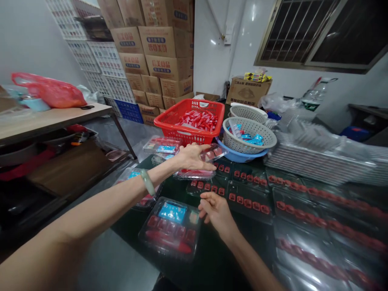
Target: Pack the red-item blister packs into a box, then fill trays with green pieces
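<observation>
Left hand: your left hand (194,157) is clamped across a clear plastic tray (194,174), fingers over its edge.
Tray axis: its long side runs across you, rising slightly to your right.
Nearer hand: the left is on it; your right hand (216,212) lies just below and toward you.
Right hand: fingers and thumb are curled and apart, with nothing visible in them.
Nearest item: a packed blister tray (169,228) lies just left of your right hand.
Beyond: a red plastic basket (189,121) of red-wrapped pieces stands past your left hand.
</observation>
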The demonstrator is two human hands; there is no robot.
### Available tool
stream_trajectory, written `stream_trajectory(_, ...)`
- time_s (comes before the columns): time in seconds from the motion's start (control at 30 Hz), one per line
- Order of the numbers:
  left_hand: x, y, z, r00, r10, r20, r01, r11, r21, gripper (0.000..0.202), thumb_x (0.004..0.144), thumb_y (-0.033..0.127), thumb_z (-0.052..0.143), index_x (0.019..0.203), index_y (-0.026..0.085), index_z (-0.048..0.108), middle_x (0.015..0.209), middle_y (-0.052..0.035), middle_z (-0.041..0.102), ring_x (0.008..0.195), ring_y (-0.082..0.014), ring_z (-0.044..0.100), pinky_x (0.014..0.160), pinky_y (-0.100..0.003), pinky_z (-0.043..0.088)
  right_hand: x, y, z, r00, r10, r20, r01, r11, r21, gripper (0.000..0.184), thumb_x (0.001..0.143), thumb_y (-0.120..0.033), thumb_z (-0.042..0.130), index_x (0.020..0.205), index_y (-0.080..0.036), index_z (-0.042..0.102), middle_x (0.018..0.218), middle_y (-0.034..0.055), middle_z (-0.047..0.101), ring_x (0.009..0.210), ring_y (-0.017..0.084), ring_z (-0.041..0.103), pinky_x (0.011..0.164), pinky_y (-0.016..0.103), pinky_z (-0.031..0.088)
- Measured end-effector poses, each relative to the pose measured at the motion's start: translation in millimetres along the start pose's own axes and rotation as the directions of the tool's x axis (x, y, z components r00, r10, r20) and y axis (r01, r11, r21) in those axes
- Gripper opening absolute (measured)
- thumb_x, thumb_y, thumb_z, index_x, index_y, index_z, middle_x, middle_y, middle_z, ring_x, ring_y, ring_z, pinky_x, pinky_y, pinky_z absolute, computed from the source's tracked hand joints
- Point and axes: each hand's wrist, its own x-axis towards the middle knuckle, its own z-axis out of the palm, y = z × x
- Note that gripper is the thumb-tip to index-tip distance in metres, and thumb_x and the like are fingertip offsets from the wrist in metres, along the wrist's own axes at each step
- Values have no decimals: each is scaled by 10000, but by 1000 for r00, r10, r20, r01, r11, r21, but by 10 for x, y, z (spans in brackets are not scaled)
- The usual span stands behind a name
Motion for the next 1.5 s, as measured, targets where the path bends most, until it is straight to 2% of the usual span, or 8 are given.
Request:
stream_trajectory(0.07, 37, 9, 101, 998, -7, 66, -23, 901, 434, 893, 460, 640, 726, 1246, 265, 531, 1058, -136, 567, 1016, -382, 493, 879, -551, 324, 58, -37, 22, 998, 59, 3, -59, 995, 84, 321, 730, -376, 604, 937, -140, 536, 671, -5, 586, 507, 105, 565, 381, 177, 388)
stream_trajectory(0.13, 64, -29, 163, 991, 3, 135, -95, 727, 681, 923, 511, 726, 631, 1296, 269, 471, 1122, -174, 515, 1034, -397, 463, 877, -576, 292, 120, -74, 36, 995, 99, -4, -97, 983, 153, 344, 715, -371, 614, 942, -127, 528, 672, 1, 587, 512, 110, 573, 388, 187, 406)
stream_trajectory(0.23, 112, -154, 202, 961, -29, 275, -204, 599, 774, 916, 507, 762, 595, 1273, 270, 494, 1129, -194, 489, 1025, -402, 440, 857, -578, 283, 182, -97, 54, 986, 164, -2, -159, 958, 237, 347, 708, -330, 618, 962, -122, 507, 664, 6, 590, 505, 123, 581, 379, 196, 405)
stream_trajectory(0.37, 160, -337, 211, 910, -103, 402, -284, 551, 785, 1016, 455, 724, 662, 1350, 336, 376, 1268, -200, 410, 1086, -428, 387, 868, -605, 238, 226, -103, 65, 976, 218, 21, -211, 905, 369, 373, 708, -267, 618, 1019, -133, 462, 715, 30, 621, 540, 157, 622, 407, 224, 434)
stream_trajectory(0.53, 124, -491, 239, 871, -138, 471, -325, 557, 764, 1112, 488, 721, 644, 1424, 314, 202, 1432, -234, 215, 1208, -482, 269, 909, -619, 179, 338, -193, 59, 980, 198, -18, -169, 877, 449, 392, 713, -184, 604, 1061, -150, 426, 779, 44, 650, 613, 186, 660, 475, 263, 483)
stream_trajectory(0.83, 194, -520, 57, 880, 26, 474, -370, 663, 651, 900, 583, 731, 561, 1372, 366, 326, 1241, -170, 435, 1067, -392, 431, 862, -572, 299, 359, -192, -21, 981, 189, -41, -152, 884, 442, 321, 710, -123, 614, 1000, -147, 478, 776, 66, 673, 634, 199, 666, 492, 270, 488)
stream_trajectory(1.23, 263, -285, -204, 849, -7, 528, -315, 796, 517, 868, 632, 630, 603, 1388, 328, 305, 1263, -128, 486, 1098, -348, 466, 920, -517, 330, 497, -204, 91, 933, 334, 135, -347, 733, 584, 79, 829, -202, 559, 792, -141, 523, 710, 65, 663, 598, 163, 640, 546, 266, 460)
stream_trajectory(1.5, 418, -387, -404, 813, 197, 548, -350, 918, 188, 851, 677, 494, 645, 1406, 247, 281, 1406, -94, 387, 1217, -280, 417, 992, -379, 343, 540, -181, 45, 908, 393, 145, -400, 710, 579, 123, 869, -222, 503, 782, -141, 533, 690, 51, 648, 598, 142, 615, 550, 251, 430)
